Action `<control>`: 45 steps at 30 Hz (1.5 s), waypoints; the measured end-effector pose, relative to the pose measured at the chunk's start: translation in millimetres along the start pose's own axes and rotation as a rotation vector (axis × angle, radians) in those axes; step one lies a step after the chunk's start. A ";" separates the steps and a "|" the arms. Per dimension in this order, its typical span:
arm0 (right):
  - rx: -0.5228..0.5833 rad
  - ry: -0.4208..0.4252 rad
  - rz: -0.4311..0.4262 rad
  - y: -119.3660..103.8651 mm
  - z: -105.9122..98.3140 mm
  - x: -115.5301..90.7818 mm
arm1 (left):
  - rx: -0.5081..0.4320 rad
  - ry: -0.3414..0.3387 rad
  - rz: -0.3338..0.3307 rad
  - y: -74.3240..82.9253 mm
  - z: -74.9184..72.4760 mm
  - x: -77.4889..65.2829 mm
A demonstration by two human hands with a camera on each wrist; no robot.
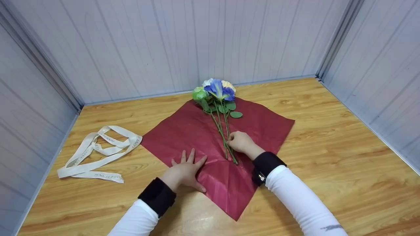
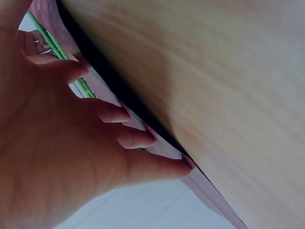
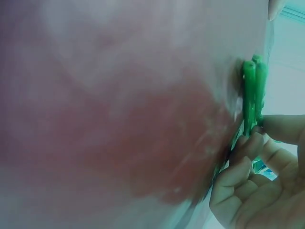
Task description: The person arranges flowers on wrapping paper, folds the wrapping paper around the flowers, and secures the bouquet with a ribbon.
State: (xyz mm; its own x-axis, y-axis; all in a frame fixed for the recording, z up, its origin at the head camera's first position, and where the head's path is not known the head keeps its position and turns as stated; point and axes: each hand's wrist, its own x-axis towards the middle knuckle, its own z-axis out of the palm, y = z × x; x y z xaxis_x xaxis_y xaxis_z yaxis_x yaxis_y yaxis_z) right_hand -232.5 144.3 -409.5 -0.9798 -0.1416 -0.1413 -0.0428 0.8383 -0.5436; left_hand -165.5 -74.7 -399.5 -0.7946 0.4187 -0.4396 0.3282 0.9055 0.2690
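Observation:
A dark red sheet of wrapping paper [image 1: 177,131] lies on the table with one corner toward me. On it rests a small bunch of flowers [image 1: 216,89] in blue, green, white and cream, heads at the far corner. Their green stems [image 1: 220,126] run toward me and cross near the lower ends. My right hand [image 1: 242,143] pinches the stems between thumb and fingers; the right wrist view shows the stem ends [image 3: 255,90] just past the fingertips. Fingers spread, my left hand [image 1: 185,172] rests on the paper's near left edge.
A loosely looped white ribbon [image 1: 87,168] with printed lettering lies on the wooden table [image 1: 328,157] at the left. Pale panel walls [image 1: 174,46] stand along the back and both sides. The flower heads are close to the back wall.

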 end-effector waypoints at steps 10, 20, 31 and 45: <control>0.036 0.020 -0.049 15.2 -11.6 -12.4 | -0.009 -0.010 -0.003 0.7 0.2 1.4; 0.057 -0.095 -0.120 43.1 -26.9 -23.1 | -0.002 -0.009 0.005 -0.2 -0.2 0.5; 0.085 -0.268 -0.344 60.8 -33.4 -36.8 | 0.019 -0.008 -0.002 0.3 -0.5 0.3; -0.020 -0.466 -0.530 78.3 -42.5 -61.5 | 0.028 -0.015 0.000 0.3 -0.1 -0.6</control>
State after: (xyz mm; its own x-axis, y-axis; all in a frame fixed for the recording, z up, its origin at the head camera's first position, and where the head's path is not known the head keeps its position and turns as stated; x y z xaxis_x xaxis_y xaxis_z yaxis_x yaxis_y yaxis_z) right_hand -183.9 241.0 -408.2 -0.6405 -0.7406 -0.2033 -0.4992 0.6027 -0.6226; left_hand -164.9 -74.7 -399.1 -0.7868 0.4198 -0.4525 0.3429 0.9069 0.2450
